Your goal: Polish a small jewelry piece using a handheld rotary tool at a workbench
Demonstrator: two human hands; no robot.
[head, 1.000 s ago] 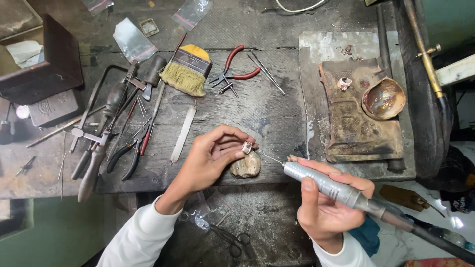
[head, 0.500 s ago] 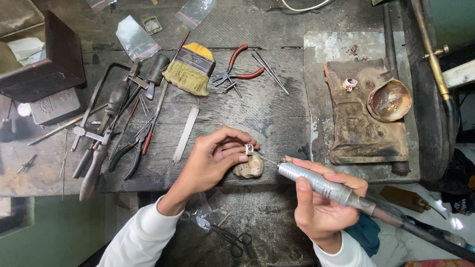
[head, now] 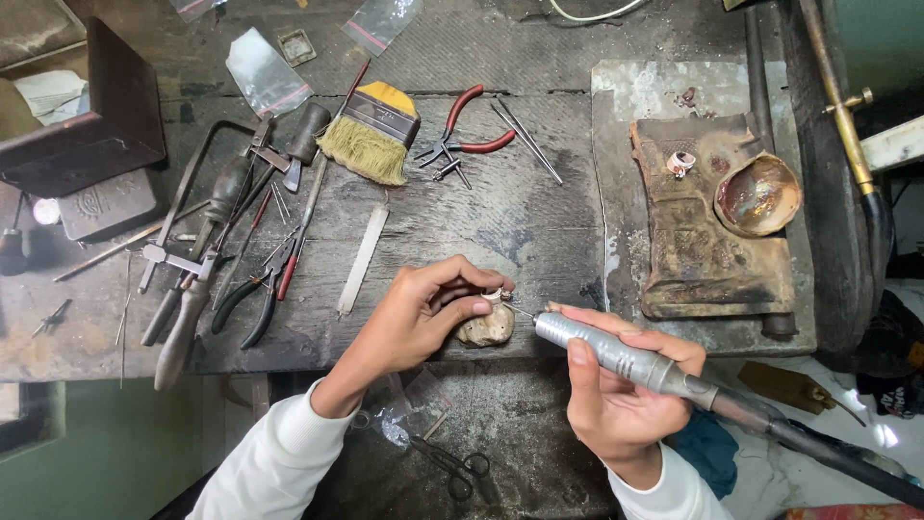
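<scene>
Silver metal is what both hands are closed on. A small ring (head: 493, 295) is pinched between the thumb and fingertips of the left hand (head: 423, 318), fingers curled tight, and braced against a worn bench peg (head: 487, 327) at the near edge of the workbench (head: 539, 221). A ribbed rotary handpiece (head: 616, 356) is gripped pen-fashion in the right hand (head: 616, 404), fully closed about it, with the fine bit (head: 520, 310) laid at, or just beside, the ring; actual contact cannot be made out.

A slip is judged the main risk: so small a piece is held only by fingertip pressure, and a catching bit could flick it off the near edge toward the scissors (head: 457, 467) below. The fingertips also lie just beside the bit and could be nicked if it skated.

The bench surface is dark, scarred and dusty. Red-handled pliers (head: 472, 135), a yellow-backed brush (head: 371, 130), a flat file (head: 364, 258) and a saw frame (head: 202, 183) are scattered far and left. A scorched soldering block (head: 703, 241) with a tarnished dish (head: 758, 195) is seen at right. Green wall is glimpsed at near left.
</scene>
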